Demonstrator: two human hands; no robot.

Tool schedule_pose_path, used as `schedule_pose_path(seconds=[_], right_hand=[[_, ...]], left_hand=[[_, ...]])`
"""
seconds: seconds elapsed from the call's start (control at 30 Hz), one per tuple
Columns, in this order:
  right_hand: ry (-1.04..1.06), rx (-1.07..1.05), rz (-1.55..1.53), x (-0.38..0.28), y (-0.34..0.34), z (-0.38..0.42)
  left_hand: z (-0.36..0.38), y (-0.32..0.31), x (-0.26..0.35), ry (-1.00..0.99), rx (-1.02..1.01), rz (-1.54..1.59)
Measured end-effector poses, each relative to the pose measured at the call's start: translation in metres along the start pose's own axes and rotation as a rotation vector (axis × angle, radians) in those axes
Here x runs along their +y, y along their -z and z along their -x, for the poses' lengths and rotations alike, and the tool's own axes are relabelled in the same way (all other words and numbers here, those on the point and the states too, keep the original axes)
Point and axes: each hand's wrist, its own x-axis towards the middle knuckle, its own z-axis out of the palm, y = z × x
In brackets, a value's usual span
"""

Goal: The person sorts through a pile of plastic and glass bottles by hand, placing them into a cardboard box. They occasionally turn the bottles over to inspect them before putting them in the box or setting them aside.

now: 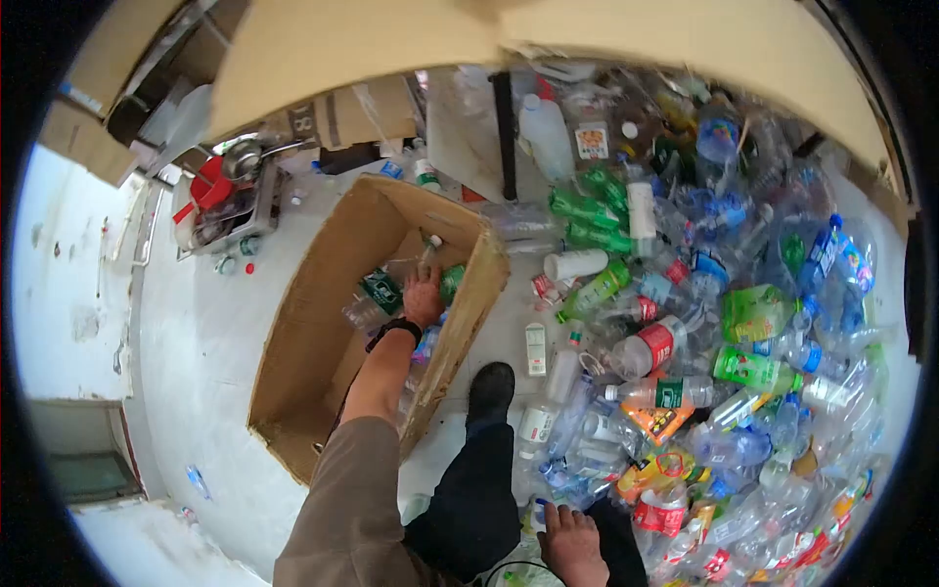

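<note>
My left hand [423, 295] reaches down into a large cardboard box [303, 342], a dark band on its wrist. Its fingers stretch forward among plastic bottles and touch them; the fingertips are partly hard to make out. Left of it lies a clear bottle with a dark green label [381, 291]. A green bottle [452, 284] is at its right, and a small bottle with a pale cap [430, 245] lies just beyond the fingers. My right hand [572, 544] lies back-up by my dark-trousered leg, fingers extended and holding nothing visible, close to the bottle pile.
A big heap of empty plastic bottles [665, 342] spreads over the floor on the right. A small white carton [535, 349] lies at its near edge. Cardboard [685, 39] overhangs the top. A metal pot [242, 159] and red bowl [209, 182] sit at back left. My shoe [491, 391] is beside the box.
</note>
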Motion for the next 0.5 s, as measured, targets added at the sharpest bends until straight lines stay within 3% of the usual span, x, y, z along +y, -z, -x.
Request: schedule_pose_path(seconds=[0.07, 0.1, 0.17, 0.23, 0.27, 0.3, 0.33, 0.37, 0.5], right_hand=[[-0.005, 0.002, -0.010, 0.003, -0.007, 0.000], [-0.014, 0.021, 0.001, 0.002, -0.010, 0.002], [-0.131, 0.044, -0.078, 0.002, -0.012, 0.008], [-0.018, 0.150, -0.018, 0.005, -0.014, 0.012], [-0.114, 0.173, -0.028, 0.006, -0.010, 0.017], [-0.129, 0.180, -0.015, 0.008, -0.005, 0.021], [-0.125, 0.183, 0.004, 0.012, -0.001, 0.022], [-0.168, 0.202, 0.001, 0.014, 0.001, 0.026], [-0.187, 0.217, 0.042, 0.020, 0.000, 0.044]], left_hand=[[-0.007, -0.037, -0.010, -0.020, 0.244, -0.316], [-0.009, -0.039, -0.013, -0.058, 0.248, -0.232], [0.006, -0.025, -0.015, -0.051, 0.174, 0.159], [0.022, -0.009, -0.013, 0.123, 0.074, 0.861], [0.040, 0.009, -0.008, 0.234, 0.054, 1.216], [0.057, 0.030, 0.005, 0.262, 0.059, 1.345], [0.076, 0.058, 0.016, 0.278, 0.084, 1.411], [0.102, 0.104, 0.055, 0.118, 0.197, 1.003], [0.161, 0.199, 0.129, 0.026, 0.285, 1.068]])
